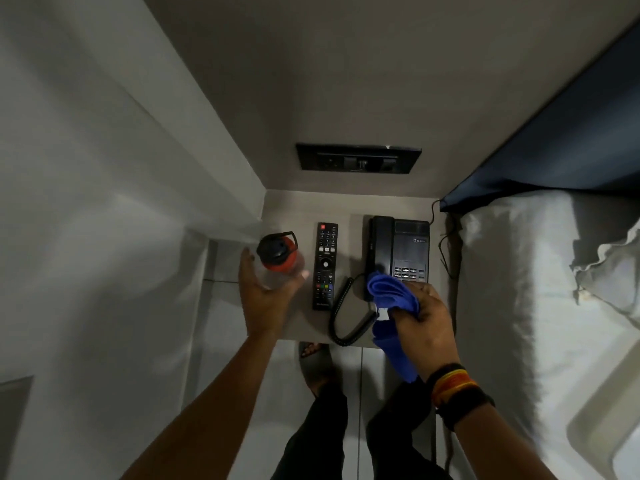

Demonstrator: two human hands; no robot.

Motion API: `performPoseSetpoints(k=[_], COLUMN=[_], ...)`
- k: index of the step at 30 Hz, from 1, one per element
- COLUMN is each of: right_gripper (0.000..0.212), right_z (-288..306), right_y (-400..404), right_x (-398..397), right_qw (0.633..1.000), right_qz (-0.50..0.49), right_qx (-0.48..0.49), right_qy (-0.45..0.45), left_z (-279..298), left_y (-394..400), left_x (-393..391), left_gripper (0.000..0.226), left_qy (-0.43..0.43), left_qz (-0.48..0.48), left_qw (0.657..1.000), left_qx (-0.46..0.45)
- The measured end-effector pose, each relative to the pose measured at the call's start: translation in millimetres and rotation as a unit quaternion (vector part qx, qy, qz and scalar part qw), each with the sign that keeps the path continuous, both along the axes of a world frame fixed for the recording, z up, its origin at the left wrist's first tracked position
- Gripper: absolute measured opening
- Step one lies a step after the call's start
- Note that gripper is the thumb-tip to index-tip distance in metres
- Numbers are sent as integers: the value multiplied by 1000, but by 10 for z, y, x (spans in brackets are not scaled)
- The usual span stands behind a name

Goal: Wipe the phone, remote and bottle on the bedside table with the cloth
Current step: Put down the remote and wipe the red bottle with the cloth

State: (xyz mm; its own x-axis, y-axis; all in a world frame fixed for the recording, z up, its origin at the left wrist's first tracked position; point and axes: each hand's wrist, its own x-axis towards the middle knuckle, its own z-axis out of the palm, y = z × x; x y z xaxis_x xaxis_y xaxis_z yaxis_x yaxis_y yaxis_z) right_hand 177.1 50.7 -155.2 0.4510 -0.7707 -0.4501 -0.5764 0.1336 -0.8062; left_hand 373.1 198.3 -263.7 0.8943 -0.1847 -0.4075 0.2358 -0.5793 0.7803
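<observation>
Fingers (403, 315) of the right hand (424, 323) are bunched tight on a blue cloth (389, 294), whose upper fold lies against the near end of the black phone (398, 251), by the handset and the keypad; the cloth's other end hangs down below the hand, past the table's front edge. On the left hand (265, 296) the fingers are spread and curved about the bottle (278, 254), thumb on its far left and fingertips at its right side; motion blur hides whether they actually press on it. The bottle stands upright at the left edge of the table (298, 209), with a red body and a black lid with a loop handle. Just right of it the remote (325, 265) lies flat, lengthwise, red button at the far end. The phone sits right of the remote, its coiled cord (341, 317) looping over the front of the table under the right hand. A black switch panel (358, 158) is on the wall behind. White bedding (526, 289) and a dark blue headboard (571, 140) press close on the right, with a thin cable (445, 244) running down between phone and bed. A pale wall closes the left side. Coloured bands (457, 386) circle the right wrist.
</observation>
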Motion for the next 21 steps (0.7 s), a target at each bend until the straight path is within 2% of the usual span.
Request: performPoseSetpoints(k=[2, 5, 8, 11, 13, 16, 19, 21], right_gripper=[32, 30, 34, 41, 51, 60, 66, 58], right_z=[-5, 59, 214, 433, 618, 833, 895, 774], right_y=[8, 35, 56, -9, -76, -130, -47, 0], right_x=[34, 145, 289, 446, 565, 860, 1120, 1103], right_qw=[1000, 1000, 997, 996, 987, 942, 858, 835], right_qz=[0, 8, 23, 15, 60, 202, 356, 400], right_qx=[-8, -26, -66, -45, -108, -220, -352, -360], right_qy=[-6, -6, -21, -78, -107, -152, -117, -113], left_z=[58, 206, 364, 615, 864, 1298, 1711, 1946], left_y=[-78, -302, -448, -547, -610, -722, -835, -873], left_x=[235, 568, 750, 822, 872, 986, 1091, 1149], left_gripper=[97, 61, 51, 44, 42, 52, 33, 34], left_qy=[-13, -50, -67, -82, -73, -7, 5, 0], left_qz=[-71, -132, -155, -137, -136, -150, -155, -142], left_qw=[997, 990, 985, 985, 987, 989, 987, 990], left_qx=[-33, -5, 44, 64, 53, -8, -27, -15])
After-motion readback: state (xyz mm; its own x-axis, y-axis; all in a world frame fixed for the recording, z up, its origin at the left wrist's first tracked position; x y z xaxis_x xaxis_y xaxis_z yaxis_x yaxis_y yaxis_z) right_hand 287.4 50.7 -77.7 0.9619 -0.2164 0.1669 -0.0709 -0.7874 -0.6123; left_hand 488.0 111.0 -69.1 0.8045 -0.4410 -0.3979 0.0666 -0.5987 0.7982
